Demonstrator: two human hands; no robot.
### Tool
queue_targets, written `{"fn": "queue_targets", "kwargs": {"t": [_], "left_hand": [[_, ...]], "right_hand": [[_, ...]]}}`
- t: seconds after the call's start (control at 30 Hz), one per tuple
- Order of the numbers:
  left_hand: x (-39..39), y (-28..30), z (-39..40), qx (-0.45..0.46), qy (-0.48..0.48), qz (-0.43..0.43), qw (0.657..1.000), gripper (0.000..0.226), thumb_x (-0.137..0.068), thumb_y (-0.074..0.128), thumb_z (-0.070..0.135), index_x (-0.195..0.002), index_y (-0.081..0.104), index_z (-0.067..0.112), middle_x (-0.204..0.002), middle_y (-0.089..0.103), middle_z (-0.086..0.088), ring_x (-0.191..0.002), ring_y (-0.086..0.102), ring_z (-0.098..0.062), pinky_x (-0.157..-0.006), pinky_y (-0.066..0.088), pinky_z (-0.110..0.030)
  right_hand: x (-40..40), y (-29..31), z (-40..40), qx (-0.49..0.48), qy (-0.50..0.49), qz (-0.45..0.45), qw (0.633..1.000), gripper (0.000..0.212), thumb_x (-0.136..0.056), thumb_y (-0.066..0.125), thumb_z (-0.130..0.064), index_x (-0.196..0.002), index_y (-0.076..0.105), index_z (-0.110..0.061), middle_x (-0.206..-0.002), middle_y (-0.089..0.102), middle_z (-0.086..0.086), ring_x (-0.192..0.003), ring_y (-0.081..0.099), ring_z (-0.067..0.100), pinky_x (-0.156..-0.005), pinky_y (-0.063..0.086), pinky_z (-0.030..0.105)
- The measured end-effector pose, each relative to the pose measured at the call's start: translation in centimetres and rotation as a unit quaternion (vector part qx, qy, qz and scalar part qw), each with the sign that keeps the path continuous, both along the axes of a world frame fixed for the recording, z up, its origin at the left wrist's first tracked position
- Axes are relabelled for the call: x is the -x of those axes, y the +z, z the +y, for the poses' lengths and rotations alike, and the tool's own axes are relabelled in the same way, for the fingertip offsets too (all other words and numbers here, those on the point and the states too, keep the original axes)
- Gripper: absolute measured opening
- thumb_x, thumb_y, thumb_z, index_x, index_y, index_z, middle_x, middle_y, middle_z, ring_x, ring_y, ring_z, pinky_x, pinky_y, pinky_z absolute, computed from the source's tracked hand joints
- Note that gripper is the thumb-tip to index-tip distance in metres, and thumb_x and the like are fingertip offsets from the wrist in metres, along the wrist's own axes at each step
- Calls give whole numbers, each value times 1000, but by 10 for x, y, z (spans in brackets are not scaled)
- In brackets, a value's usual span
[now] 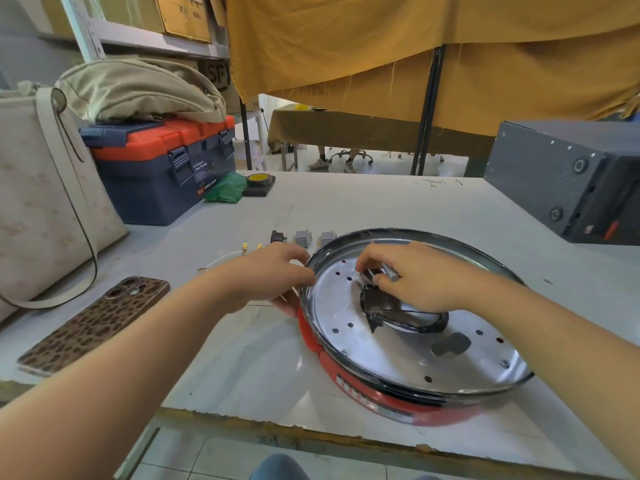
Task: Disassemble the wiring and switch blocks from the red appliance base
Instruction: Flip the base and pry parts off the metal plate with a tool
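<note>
A big white surface [263, 341] fills the room's front, with a yellow cloth [381, 39] hanging behind it and boxes on shelves at the far left.

At the left edge sits a cream bag [38, 188]. Next to it is a blue and orange toolbox [162, 164] with a tan bag [138, 88] lying on top. A phone [93, 323] in a spotted brown case lies flat near the front edge. Just beside the toolbox are a green bag [225, 188] and a roll of yellow tape [258, 178].

In the middle, a white wire [221, 259] with gold ends lies loose on the surface. Near it, in a row, are one black switch block [277, 236] and two gray switch blocks [302, 237], all off the base.

The left hand [273, 278] holds the left rim of the red appliance base [363, 386], with the grip curled over the edge. The base lies on the surface, a little right of the middle, with its shiny metal plate [398, 344] facing up. The right hand [415, 275] is over the plate, with its grip closed on a thin silver tool [389, 271]. The tool's tip is down by a black part [381, 303] on the plate.

At the far right stands a dark gray box [568, 174].
</note>
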State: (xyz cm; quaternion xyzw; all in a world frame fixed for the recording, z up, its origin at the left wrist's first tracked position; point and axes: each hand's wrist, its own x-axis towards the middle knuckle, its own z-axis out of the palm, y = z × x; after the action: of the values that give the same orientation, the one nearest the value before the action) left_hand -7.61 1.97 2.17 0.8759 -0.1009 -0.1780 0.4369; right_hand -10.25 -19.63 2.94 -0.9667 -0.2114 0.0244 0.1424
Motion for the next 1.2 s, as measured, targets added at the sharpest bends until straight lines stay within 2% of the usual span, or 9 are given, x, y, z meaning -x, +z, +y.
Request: {"fn": "queue_targets", "kwargs": {"t": [0.2,0.33,0.43,0.57,0.63,0.73,0.83,1.03,1.2], "left_hand": [[-12,-2,-14,-18,14,-47,999,25,-91,45,15,-85,64,30,-80,67,6,-57,62,0,-44,46,-13],[-24,-9,-25,-21,18,-85,996,24,-95,47,24,-113,60,34,-104,58,8,-85,53,0,-69,42,-16],[-25,-12,-26,28,39,-55,997,28,-92,52,41,-115,61,28,-110,62,5,-98,60,-12,-85,48,-26],[-18,-8,-11,96,28,7,995,24,-90,55,44,-103,63,25,-95,69,4,-71,68,-2,-58,51,-14],[-16,-5,2,103,19,25,994,23,-89,57,36,-106,63,22,-97,69,0,-72,68,-7,-61,52,-16],[-11,-4,21,93,-6,55,994,24,-87,60,26,-108,62,17,-96,70,-3,-76,68,-12,-64,52,-16],[-4,-8,27,133,-10,76,988,14,-86,59,13,-100,61,14,-81,69,-3,-68,65,-12,-63,52,-16],[-4,-17,12,171,39,10,984,18,-89,53,9,-101,65,11,-77,67,0,-71,60,-12,-63,54,-17],[-8,-25,-6,223,81,-17,971,25,-90,49,9,-108,67,9,-93,67,-13,-76,59,-16,-70,50,-23]], "right_hand": [[7,6,-7,-48,-6,43,998,24,-99,46,-20,-120,54,-29,-124,57,-11,-107,53,7,-87,41,20],[13,10,-12,-98,14,63,993,20,-98,50,-22,-115,56,-32,-121,59,-15,-113,53,2,-90,44,17],[17,10,-10,-111,34,75,990,22,-98,50,-22,-115,56,-33,-121,59,-19,-116,53,-2,-96,44,19],[21,5,-4,-65,60,64,994,27,-97,50,-20,-121,54,-32,-123,58,-17,-108,52,-2,-90,40,11],[22,4,-2,-35,61,53,996,30,-97,48,-18,-124,52,-31,-124,58,-15,-100,49,-2,-81,37,5],[22,4,-2,6,52,53,997,31,-97,47,-21,-126,49,-32,-120,60,-4,-78,48,-1,-75,40,17],[23,6,0,6,47,56,997,29,-98,46,-21,-125,49,-32,-118,61,-1,-84,53,1,-80,42,22],[23,11,-3,-175,24,91,980,17,-102,42,-25,-113,53,-29,-119,64,-19,-109,54,-14,-86,42,5],[20,23,2,-346,7,160,925,29,-102,35,-31,-108,60,-17,-91,76,1,-85,72,15,-86,55,27]]}}
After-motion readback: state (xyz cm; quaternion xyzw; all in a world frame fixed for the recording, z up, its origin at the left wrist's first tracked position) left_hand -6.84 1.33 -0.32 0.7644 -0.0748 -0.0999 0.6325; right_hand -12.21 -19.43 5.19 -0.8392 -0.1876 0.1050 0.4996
